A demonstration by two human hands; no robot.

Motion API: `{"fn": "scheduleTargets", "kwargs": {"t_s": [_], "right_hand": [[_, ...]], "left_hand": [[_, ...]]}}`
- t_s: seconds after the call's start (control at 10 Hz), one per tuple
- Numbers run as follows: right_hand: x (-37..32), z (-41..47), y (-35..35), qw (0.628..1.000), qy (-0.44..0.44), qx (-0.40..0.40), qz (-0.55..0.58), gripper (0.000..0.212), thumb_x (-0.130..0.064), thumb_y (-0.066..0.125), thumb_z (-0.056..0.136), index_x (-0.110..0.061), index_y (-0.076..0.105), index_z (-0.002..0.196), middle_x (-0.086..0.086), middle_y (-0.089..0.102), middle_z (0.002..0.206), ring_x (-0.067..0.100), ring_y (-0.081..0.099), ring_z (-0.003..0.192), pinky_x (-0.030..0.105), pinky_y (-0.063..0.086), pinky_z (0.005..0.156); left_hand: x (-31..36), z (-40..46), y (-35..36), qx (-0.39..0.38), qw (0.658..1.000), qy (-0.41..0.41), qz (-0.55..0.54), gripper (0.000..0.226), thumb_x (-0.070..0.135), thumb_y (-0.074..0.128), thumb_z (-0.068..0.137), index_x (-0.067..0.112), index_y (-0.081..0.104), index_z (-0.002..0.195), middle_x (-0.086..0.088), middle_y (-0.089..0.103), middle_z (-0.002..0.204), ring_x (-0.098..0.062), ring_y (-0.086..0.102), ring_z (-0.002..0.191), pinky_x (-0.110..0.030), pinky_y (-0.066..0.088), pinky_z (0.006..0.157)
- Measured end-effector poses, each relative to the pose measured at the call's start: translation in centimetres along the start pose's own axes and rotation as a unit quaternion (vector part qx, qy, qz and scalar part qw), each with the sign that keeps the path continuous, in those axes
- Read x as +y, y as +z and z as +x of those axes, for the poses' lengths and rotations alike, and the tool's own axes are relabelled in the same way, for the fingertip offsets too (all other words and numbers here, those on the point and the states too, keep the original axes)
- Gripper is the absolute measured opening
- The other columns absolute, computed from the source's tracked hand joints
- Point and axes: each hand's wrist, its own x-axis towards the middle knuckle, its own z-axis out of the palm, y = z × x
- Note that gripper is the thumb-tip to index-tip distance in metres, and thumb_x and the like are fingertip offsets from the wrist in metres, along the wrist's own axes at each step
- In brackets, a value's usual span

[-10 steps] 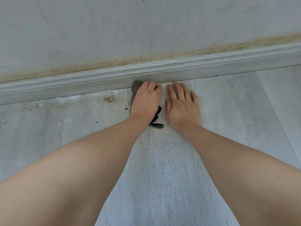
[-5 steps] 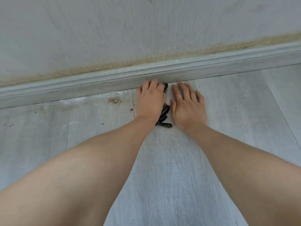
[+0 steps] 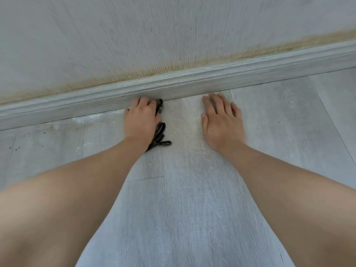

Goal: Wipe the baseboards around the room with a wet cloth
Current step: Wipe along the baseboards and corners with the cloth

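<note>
The left hand point(image 3: 141, 120) has its fingers curled over a dark cloth point(image 3: 159, 106), pressing it against the foot of the baseboard point(image 3: 212, 81); a bunched corner of the cloth shows at the fingertips, and a dark looped cord or strap point(image 3: 160, 139), whose attachment I cannot make out, trails from under the wrist onto the floor point(image 3: 183, 189). The right hand point(image 3: 221, 120) lies flat on the floor with straight, spread fingers, holding nothing, its fingertips just short of the baseboard, apparently as a prop for the body.

Compared with 0.5 s ago, the 2 hands have parted: they lay side by side then, almost touching, and now stand well apart, the cloth hand further to the left along the board. 1 s ago the cloth showed as a grey patch at the left of the fingers; now it shows at their right, which suggests a stroke travelling leftward with the cloth dragged behind.

For the task, this reads as a wiping pass in progress along 1 stretch. The floor between the hands shows pale streaks. To the left, the floor by the board carries specks and smears point(image 3: 63, 128), so that stretch probably awaits the cloth. Above the board, the wall point(image 3: 173, 35) has a yellowish band point(image 3: 192, 62) along the joint
</note>
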Motion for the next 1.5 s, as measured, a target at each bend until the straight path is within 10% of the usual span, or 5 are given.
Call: {"fn": "scheduleTargets", "kwargs": {"t_s": [0.3, 0.6, 0.9, 1.2, 1.5], "right_hand": [[-0.1, -0.1, 0.1, 1.000, 0.003, 0.008, 0.005, 0.053, -0.036, 0.017, 0.100, -0.023, 0.012, 0.151, -0.004, 0.009, 0.158, 0.014, 0.002, 0.145, 0.039, 0.003, 0.117], [-0.1, 0.0, 0.2, 1.000, 0.002, 0.003, -0.001, 0.054, -0.036, 0.014, 0.100, -0.022, 0.009, 0.152, -0.003, 0.007, 0.158, 0.015, 0.000, 0.146, 0.039, 0.002, 0.118], [-0.1, 0.0, 0.2, 1.000, 0.004, 0.015, 0.004, 0.052, -0.035, 0.017, 0.100, -0.024, 0.013, 0.151, -0.003, 0.010, 0.158, 0.014, 0.002, 0.145, 0.039, 0.002, 0.118], [0.0, 0.0, 0.3, 1.000, 0.002, 0.008, 0.000, 0.053, -0.036, 0.015, 0.100, -0.023, 0.011, 0.152, -0.003, 0.009, 0.158, 0.016, 0.001, 0.146, 0.039, 0.002, 0.118], [-0.1, 0.0, 0.3, 0.999, 0.001, 0.037, 0.034, 0.053, -0.031, 0.023, 0.100, -0.014, 0.019, 0.151, 0.002, 0.017, 0.157, 0.017, 0.009, 0.145, 0.039, 0.005, 0.118]], "left_hand": [[5.8, 0.4, 1.1, 0.037, 0.996, 0.078, -0.031, 0.030, 0.020, 0.063, 0.085, 0.010, 0.063, 0.113, -0.007, 0.060, 0.111, -0.028, 0.053, 0.105, -0.040, 0.042, 0.079], [-0.3, -1.3, 0.5, 0.027, 0.998, -0.051, -0.028, 0.031, 0.018, 0.050, 0.094, 0.007, 0.058, 0.122, -0.010, 0.054, 0.120, -0.030, 0.043, 0.113, -0.040, 0.034, 0.088], [5.9, 0.5, 1.6, 0.055, 0.993, 0.090, -0.060, 0.031, 0.017, 0.063, 0.085, 0.007, 0.063, 0.114, -0.009, 0.060, 0.111, -0.030, 0.053, 0.104, -0.041, 0.042, 0.081], [-3.9, -1.5, 0.6, 0.032, 0.998, -0.048, -0.014, 0.028, 0.015, 0.054, 0.091, 0.001, 0.063, 0.113, -0.017, 0.058, 0.110, -0.037, 0.045, 0.101, -0.046, 0.039, 0.080], [8.7, -0.2, 1.2, 0.085, 0.984, 0.073, -0.141, 0.027, 0.020, 0.056, 0.088, 0.007, 0.065, 0.109, -0.010, 0.061, 0.104, -0.032, 0.054, 0.096, -0.041, 0.043, 0.078]]}}
